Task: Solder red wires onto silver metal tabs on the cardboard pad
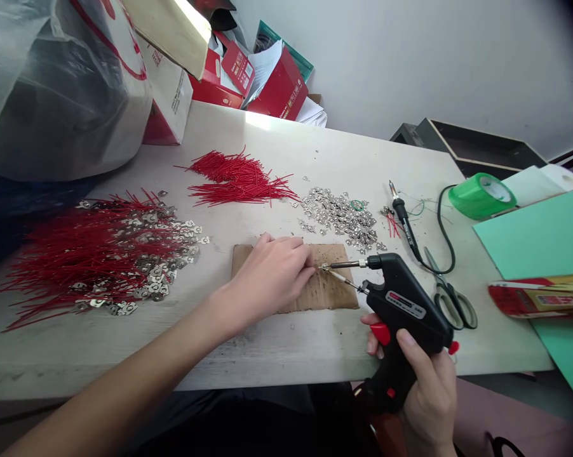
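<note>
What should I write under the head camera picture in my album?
The right hand points a soldering gun toward the left hand over cardboard, with red wires beyond.

Red boxes (281,86) stand near the wall (386,63), 1 green tape roll (472,197) farther right

Blk soldering gun (413,317), red trigger (380,332), at R fingers (372,344); dk-specked brn cardbd (334,295) under L fingers (293,252); red wires (234,171) beyond them.

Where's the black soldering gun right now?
Head view, right of centre: the soldering gun is in the right hand, tip beside the left hand, over the cardboard.
</note>
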The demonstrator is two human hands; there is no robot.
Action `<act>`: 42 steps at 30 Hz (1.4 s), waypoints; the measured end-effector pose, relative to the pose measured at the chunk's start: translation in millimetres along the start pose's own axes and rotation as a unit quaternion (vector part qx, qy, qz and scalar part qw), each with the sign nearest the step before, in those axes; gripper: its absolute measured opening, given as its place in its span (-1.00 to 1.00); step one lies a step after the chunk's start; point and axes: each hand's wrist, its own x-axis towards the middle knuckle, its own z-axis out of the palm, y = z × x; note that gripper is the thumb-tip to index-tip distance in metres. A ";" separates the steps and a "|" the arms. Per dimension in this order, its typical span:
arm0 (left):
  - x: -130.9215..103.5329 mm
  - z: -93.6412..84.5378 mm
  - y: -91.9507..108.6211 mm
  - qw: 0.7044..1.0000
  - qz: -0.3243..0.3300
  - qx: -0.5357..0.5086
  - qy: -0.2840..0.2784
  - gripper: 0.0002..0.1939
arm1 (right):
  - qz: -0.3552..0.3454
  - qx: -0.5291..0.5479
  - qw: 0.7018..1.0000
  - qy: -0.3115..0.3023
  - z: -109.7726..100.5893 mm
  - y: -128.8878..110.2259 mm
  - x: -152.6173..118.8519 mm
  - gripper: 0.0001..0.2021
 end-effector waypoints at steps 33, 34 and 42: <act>-8.5 0.4 0.4 0.989 0.014 0.147 0.013 -0.86 | 0.012 -0.017 1.000 0.008 1.4 -2.8 -0.6 -0.74; -8.8 0.4 -0.1 0.989 0.014 0.145 0.014 -0.86 | 0.012 -0.020 1.000 0.007 1.8 -3.4 -0.6 -0.74; -9.2 -14.7 4.0 0.992 -0.001 0.126 -0.026 -0.89 | 0.000 -0.023 1.000 0.006 -0.1 -2.0 -1.0 -0.74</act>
